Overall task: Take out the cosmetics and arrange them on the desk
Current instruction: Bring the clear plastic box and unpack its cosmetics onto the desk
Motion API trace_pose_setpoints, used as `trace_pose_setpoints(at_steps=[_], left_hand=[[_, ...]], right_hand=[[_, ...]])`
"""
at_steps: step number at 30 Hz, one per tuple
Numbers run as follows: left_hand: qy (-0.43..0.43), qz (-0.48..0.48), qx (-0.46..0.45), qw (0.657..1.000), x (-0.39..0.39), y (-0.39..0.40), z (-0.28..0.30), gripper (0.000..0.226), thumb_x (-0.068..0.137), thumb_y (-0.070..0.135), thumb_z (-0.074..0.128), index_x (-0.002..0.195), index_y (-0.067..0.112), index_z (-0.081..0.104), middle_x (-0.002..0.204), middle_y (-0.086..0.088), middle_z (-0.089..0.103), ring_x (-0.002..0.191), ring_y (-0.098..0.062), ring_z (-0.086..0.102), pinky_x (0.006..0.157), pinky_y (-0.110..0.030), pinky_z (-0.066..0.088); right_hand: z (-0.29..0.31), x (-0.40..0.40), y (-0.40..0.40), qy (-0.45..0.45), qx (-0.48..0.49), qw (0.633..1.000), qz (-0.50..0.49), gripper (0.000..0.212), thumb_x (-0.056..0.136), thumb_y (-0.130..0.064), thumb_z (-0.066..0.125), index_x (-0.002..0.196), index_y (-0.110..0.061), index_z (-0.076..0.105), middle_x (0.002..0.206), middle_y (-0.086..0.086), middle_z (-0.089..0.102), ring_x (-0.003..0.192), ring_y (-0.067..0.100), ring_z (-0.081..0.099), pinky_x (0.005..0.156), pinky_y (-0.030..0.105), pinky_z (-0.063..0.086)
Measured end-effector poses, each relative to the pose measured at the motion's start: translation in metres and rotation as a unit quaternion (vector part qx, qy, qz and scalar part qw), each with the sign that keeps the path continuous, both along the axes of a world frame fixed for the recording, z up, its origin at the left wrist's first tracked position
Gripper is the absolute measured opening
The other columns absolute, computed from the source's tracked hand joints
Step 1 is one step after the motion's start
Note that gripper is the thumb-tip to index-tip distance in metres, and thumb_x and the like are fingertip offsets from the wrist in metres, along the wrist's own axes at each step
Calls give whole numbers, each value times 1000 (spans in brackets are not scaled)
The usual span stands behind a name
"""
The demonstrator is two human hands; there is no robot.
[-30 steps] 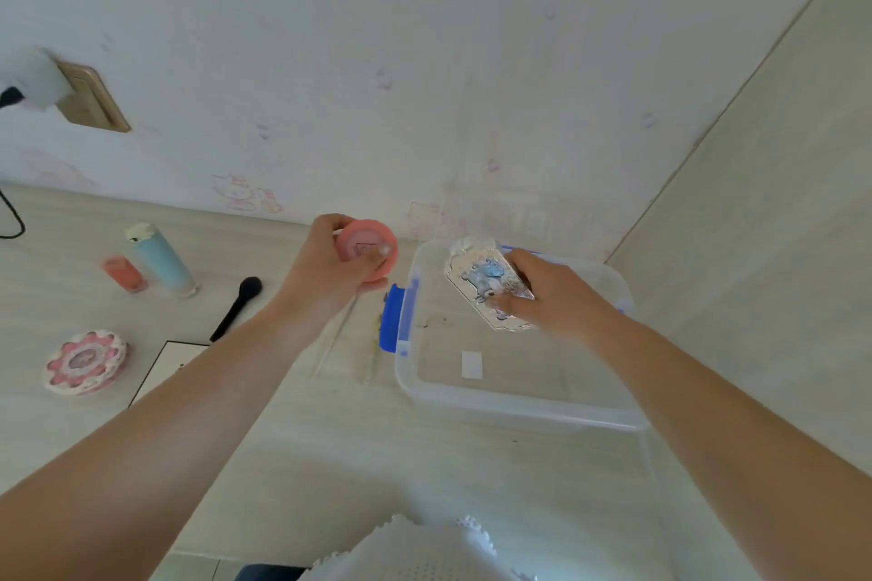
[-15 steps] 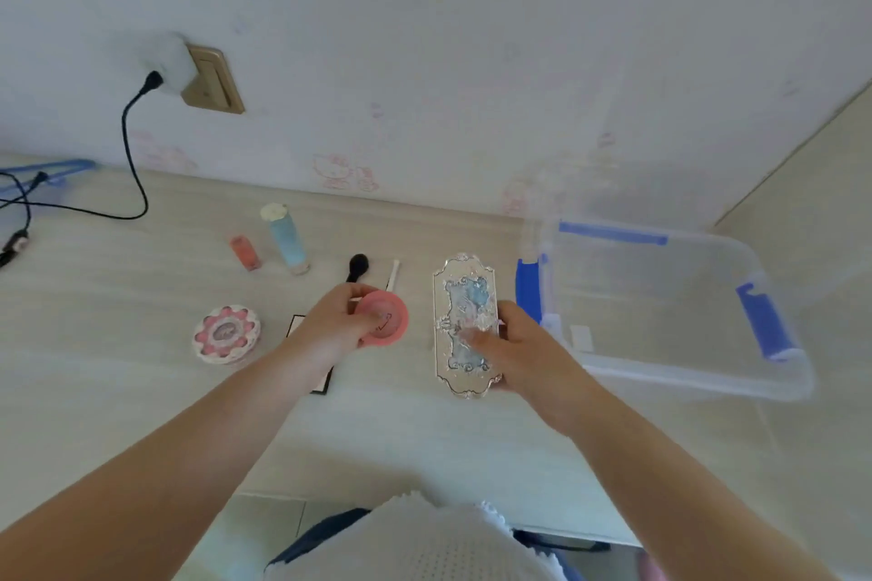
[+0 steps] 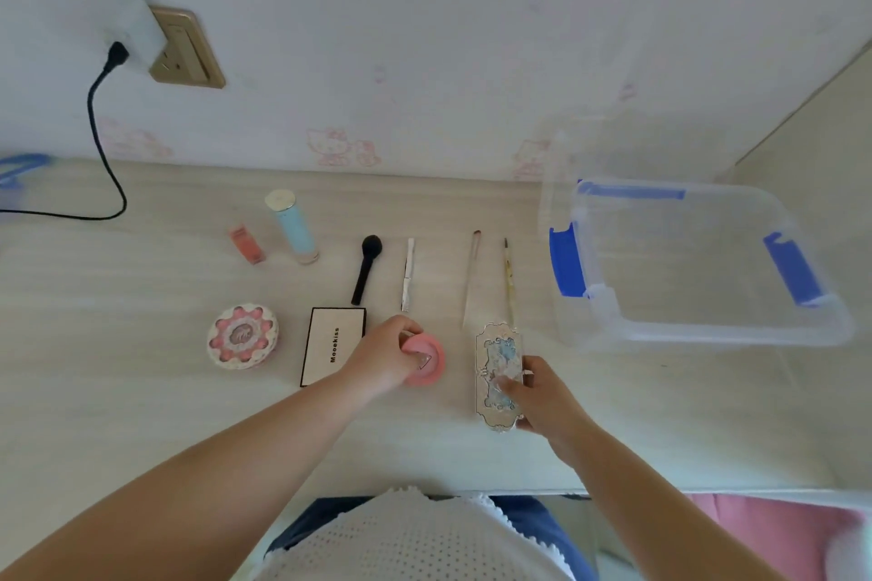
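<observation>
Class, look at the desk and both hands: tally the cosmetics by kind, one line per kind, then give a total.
Compacts and palettes: 4 (flower compact, Mooekiss palette, pink round compact, ornate silver palette)
Brushes and pencils: 4 (black brush)
Tubes and bottles: 2 (orange, blue)
Total: 10

It looked like a home bedroom — pale wallpaper printed with pink cartoon cats ran behind a light wood-grain surface. At ten o'clock sat a brass wall socket with a white charger plugged in — at five o'clock, pink bedding.
</observation>
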State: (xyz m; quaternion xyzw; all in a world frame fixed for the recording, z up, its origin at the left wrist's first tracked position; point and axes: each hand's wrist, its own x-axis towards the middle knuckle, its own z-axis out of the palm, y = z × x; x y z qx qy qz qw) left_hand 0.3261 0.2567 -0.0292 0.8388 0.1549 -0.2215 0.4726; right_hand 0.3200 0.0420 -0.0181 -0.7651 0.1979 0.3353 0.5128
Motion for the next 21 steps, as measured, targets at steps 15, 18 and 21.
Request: trace_pose_setpoints(at_steps=[15, 18, 21], left_hand=[[-56, -105, 121, 985, 2, -8, -9, 69, 72, 25, 77, 132, 17, 44, 128, 1, 38, 119, -17, 46, 98, -28, 40], [-71, -142, 165, 973, 1, -11, -11, 76, 70, 26, 79, 136, 16, 41, 132, -4, 35, 123, -23, 43, 99, -27, 38], [-93, -149, 200, 964, 2, -13, -12, 74, 73, 29, 77, 136, 16, 42, 132, -3, 40, 125, -26, 40, 100, -28, 35]], right_hand=[[-13, 17, 3, -39, -54, 998, 19, 21, 85, -26, 64, 103, -20, 56, 99, 3, 68, 92, 23, 66, 79, 40, 57], [-18, 24, -2, -63, -118, 990, 55, 15, 81, -33, 67, 90, -25, 60, 89, -4, 69, 86, 21, 67, 80, 44, 56], [-16, 29, -5, -68, -157, 981, 91, 22, 79, -36, 70, 92, -25, 56, 81, -14, 62, 85, 18, 66, 80, 43, 56]])
